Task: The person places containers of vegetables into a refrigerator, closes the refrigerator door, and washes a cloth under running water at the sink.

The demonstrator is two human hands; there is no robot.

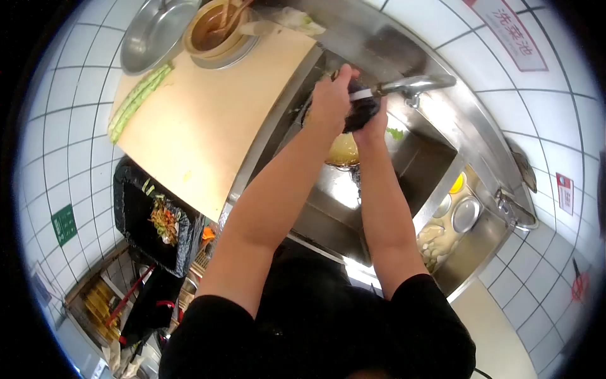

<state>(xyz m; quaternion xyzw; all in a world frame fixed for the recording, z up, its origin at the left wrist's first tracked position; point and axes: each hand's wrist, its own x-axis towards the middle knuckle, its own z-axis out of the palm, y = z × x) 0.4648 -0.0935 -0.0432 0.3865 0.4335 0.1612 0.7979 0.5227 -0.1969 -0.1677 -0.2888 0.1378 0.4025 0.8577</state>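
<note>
Over the metal sink [420, 161], both my hands are closed around a dark, rounded object [362, 116] directly below the faucet's white-tipped spout [361, 95]. My left hand [331, 101] grips its left side, with the thumb and fingers near the top. On its right side is my right hand [375, 125], its fingers mostly hidden behind the object. I cannot make out exactly what the object is. Beneath my hands, a yellowish round vessel [344, 150] sits in the sink, partly covered. A bit of green leaf [395, 133] lies to the right of my right hand.
A pale cutting board [214, 120] lies left of the sink, with a long green vegetable [139, 104], a metal basin [154, 35] and a brown pot [214, 28] along its far side. A black-lined bin [136, 208] holds scraps. A second sink [480, 246] contains dishes.
</note>
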